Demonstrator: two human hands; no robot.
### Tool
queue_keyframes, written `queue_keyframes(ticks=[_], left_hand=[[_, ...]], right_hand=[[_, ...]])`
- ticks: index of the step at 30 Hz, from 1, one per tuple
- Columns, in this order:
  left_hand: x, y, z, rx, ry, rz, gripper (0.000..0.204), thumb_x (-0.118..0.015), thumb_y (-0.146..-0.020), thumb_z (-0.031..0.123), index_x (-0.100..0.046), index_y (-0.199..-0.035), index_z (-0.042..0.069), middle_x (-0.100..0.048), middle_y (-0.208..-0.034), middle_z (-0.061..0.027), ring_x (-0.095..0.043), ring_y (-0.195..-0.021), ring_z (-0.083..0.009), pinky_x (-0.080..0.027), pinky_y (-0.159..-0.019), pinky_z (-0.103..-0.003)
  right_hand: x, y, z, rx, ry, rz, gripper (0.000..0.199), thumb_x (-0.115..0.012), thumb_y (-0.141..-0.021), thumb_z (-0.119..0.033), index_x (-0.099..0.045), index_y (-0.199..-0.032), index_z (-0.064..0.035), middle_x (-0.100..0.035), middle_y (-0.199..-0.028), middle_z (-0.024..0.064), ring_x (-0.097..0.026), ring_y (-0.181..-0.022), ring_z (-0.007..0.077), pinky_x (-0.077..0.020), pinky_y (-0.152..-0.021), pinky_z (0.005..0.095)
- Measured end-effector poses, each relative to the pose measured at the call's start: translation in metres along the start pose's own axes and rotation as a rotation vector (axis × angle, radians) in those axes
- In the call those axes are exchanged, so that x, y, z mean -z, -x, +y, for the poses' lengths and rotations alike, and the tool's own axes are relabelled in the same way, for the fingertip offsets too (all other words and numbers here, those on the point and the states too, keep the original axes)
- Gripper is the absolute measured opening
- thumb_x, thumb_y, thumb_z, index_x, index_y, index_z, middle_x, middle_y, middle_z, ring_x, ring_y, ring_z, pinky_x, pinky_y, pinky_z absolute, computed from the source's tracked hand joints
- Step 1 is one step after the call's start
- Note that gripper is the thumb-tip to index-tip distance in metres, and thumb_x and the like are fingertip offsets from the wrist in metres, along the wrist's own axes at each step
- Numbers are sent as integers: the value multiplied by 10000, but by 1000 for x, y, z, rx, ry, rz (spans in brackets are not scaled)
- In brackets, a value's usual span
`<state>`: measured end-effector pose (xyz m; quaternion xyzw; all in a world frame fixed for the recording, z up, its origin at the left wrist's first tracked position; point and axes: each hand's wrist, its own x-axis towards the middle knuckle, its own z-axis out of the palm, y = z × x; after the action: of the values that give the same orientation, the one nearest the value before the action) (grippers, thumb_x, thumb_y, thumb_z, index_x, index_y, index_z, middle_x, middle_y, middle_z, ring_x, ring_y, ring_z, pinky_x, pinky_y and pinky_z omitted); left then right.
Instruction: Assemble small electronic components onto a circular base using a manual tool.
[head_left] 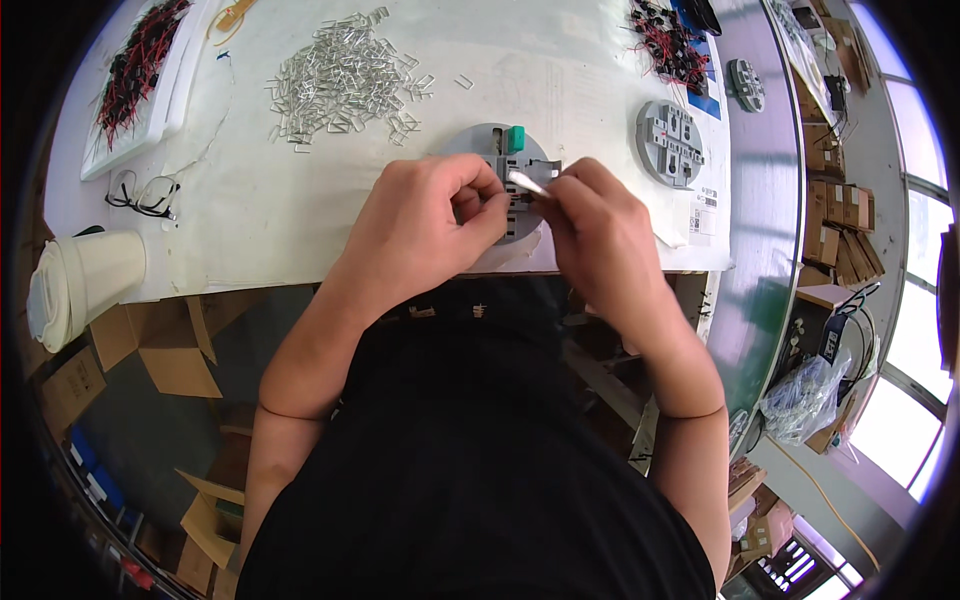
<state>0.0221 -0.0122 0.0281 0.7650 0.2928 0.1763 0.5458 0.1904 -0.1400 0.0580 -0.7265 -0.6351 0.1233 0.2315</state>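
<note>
At the worktop's (300, 215) near edge, the left hand (425, 220) pressed its grip onto a grey round fixture (520, 165), while the right hand (600, 235) pinched a small white stick (527, 182). Metal clips (345, 80) lay at eleven o'clock.

I am seeing a pile of shiny metal clips (345, 75) lying up and left of the grip, a white paper cup (85, 280) far left, and another round grey holder (670, 143) sitting right.

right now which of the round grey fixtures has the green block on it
The round grey fixture under both hands; its green block sits at the top edge. The other fixture, to the right, has none.
</note>
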Motion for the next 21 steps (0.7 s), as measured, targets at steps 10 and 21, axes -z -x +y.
queue_keyframes(ticks=[10,21], left_hand=[[12,17,-7,-411,-352,191,823,-969,-693,188,-619,-1434,113,-613,-1429,-122,-606,-1211,-246,-510,-1014,-393],[-2,1,-17,-356,-439,70,1064,-983,-618,292,-509,-1563,176,-579,-1505,-58,-529,-1370,-320,-432,-1155,-476]], right_hand=[[-4,10,3,-169,-71,61,129,-751,-912,52,-709,-1027,11,-607,-791,66,-613,-645,214,-477,-585,332],[-25,-27,2,102,-1148,537,497,-393,-1191,-355,-541,-847,-30,-361,-594,-14,-344,-492,103,-306,-464,263]])
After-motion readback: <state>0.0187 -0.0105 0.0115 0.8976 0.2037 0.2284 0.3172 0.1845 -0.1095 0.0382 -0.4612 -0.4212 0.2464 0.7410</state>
